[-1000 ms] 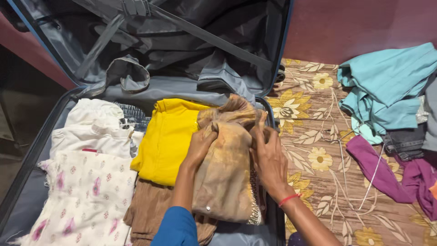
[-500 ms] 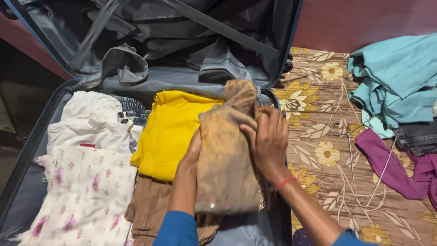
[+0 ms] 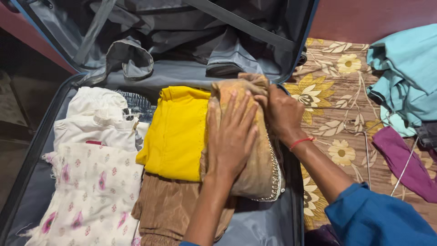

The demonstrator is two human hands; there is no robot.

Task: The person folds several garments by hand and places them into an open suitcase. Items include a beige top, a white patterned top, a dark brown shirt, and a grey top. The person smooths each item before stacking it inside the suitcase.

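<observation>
Left hand (image 3: 232, 132) is flat and open, fingers spread, pressing down on a folded tan garment (image 3: 255, 155) with beaded trim. Right hand (image 3: 280, 111) curls around that same bundle's top right edge, gripping it. The bundle sits at the right side of the open suitcase (image 3: 293, 200), just beside a yellow folded piece (image 3: 177, 132), with a brown one (image 3: 168, 207) underneath. White floral clothes (image 3: 91, 191) lie further left. Teal cloth (image 3: 405, 73) is out on the floral mat (image 3: 332, 105).

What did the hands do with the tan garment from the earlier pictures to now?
The left hand moved on top of the tan garment and presses it flat; the right hand shifted to its top edge. The yellow garment and white clothes stayed put.
</observation>
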